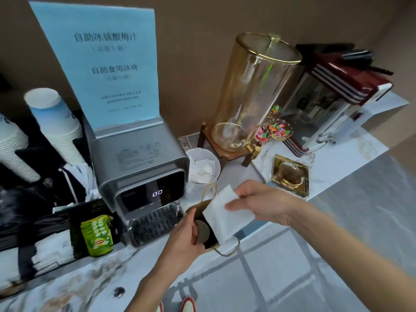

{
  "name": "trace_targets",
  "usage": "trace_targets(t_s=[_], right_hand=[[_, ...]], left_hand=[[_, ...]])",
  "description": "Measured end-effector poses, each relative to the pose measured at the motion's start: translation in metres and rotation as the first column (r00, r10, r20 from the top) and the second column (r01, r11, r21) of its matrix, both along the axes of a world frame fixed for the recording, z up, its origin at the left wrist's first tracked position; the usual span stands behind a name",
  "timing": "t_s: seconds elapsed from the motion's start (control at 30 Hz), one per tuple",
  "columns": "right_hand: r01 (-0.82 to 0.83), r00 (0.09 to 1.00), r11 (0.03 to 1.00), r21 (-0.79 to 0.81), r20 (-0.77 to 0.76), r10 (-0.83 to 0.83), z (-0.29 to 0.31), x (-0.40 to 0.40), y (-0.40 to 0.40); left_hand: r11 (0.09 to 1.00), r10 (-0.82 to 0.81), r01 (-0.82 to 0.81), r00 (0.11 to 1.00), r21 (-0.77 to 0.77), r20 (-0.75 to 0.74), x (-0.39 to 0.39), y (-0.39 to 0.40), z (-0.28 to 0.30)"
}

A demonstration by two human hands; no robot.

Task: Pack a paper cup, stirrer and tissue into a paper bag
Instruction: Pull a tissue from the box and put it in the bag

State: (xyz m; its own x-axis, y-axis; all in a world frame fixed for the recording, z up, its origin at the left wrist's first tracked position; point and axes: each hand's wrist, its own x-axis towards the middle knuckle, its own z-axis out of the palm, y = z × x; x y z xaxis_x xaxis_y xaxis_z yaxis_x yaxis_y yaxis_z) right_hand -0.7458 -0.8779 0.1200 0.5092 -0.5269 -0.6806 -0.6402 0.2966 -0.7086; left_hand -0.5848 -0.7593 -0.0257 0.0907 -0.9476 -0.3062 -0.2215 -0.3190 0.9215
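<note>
White tissue going into the paper bag

White tissue (227,216) is pinched by the right hand (258,203), its lower edge already entering the paper bag (198,212), which is gripped at the rim by the left hand (182,242) at the near edge of the table (337,163). A paper cup (202,230) can be seen inside; no stirrer can be made out. If the mouth is squeezed narrower, the tissue may be caught on the rim and crumpled, or dropped outside.
</note>
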Motion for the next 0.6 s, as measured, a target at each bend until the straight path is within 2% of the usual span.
trace_targets(t_s=[0.03,0.13,0.2,0.3,0.5,0.6], right_hand=[[-0.003,0.999,1.0,0.012,-0.042,0.003,-0.011,0.009,0.002],[0.041,0.981,0.999,-0.027,-0.187,-0.046,-0.031,0.026,0.006],[-0.11,0.926,0.98,-0.166,-0.374,0.041,-0.041,0.03,0.003],[-0.337,0.809,0.907,-0.251,-0.57,0.144,-0.057,0.037,-0.001],[-0.599,0.595,0.771,-0.217,-0.765,0.247,-0.082,0.065,0.002],[-0.646,0.541,0.742,-0.182,-0.794,0.277,-0.095,0.071,-0.002]], left_hand=[[1.0,0.003,-0.004,0.999,-0.02,-0.031,-0.001,0.0,-0.002],[0.999,0.031,-0.03,0.999,-0.03,0.019,-0.001,0.0,-0.005],[0.997,0.065,-0.062,0.997,0.053,-0.052,0.0,-0.002,-0.004],[0.997,0.033,-0.031,0.999,0.073,-0.021,-0.001,-0.002,-0.004],[0.995,-0.001,0.0,1.0,0.099,0.008,-0.003,0.0,-0.004],[0.998,-0.009,0.006,0.999,0.059,0.047,-0.003,0.002,0.0]])
